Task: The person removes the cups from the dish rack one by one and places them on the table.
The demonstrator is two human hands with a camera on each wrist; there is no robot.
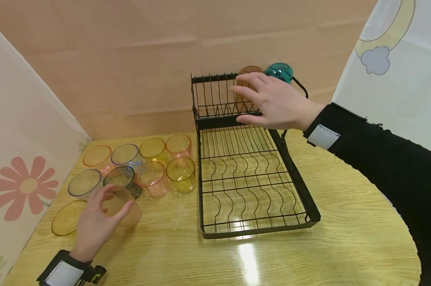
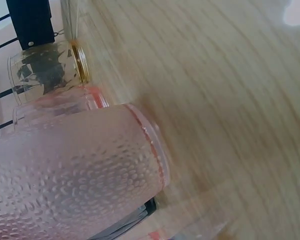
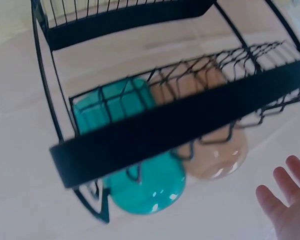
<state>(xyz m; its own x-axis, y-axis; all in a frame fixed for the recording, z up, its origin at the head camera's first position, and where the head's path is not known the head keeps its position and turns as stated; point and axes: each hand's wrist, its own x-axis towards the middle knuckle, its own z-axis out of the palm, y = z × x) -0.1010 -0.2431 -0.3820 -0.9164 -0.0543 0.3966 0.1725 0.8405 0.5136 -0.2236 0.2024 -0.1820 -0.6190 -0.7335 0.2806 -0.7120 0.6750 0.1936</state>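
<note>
At the front of the glass rows, my left hand (image 1: pixel 97 218) curves its fingers and thumb around a pale pink glass (image 1: pixel 124 208). The same glass shows a bumpy side and a reddish edge in the left wrist view, where the hand is out of sight. My right hand (image 1: pixel 272 99) hovers with spread fingers before the upper tier of the black dish rack (image 1: pixel 258 228), holding nothing. Behind it, a brown glass (image 3: pixel 217 155) and a teal glass (image 3: pixel 150 185) stand bottom up in that tier. The hand partly hides the brown one in the head view.
Several tinted glasses stand in rows left of the rack, among them a yellow glass (image 1: pixel 181 174), a dark grey glass (image 1: pixel 124 180) and a clear glass with a blue rim (image 1: pixel 84 182). All rest on the wooden table (image 1: pixel 165 254), with cloth backdrops behind and beside it.
</note>
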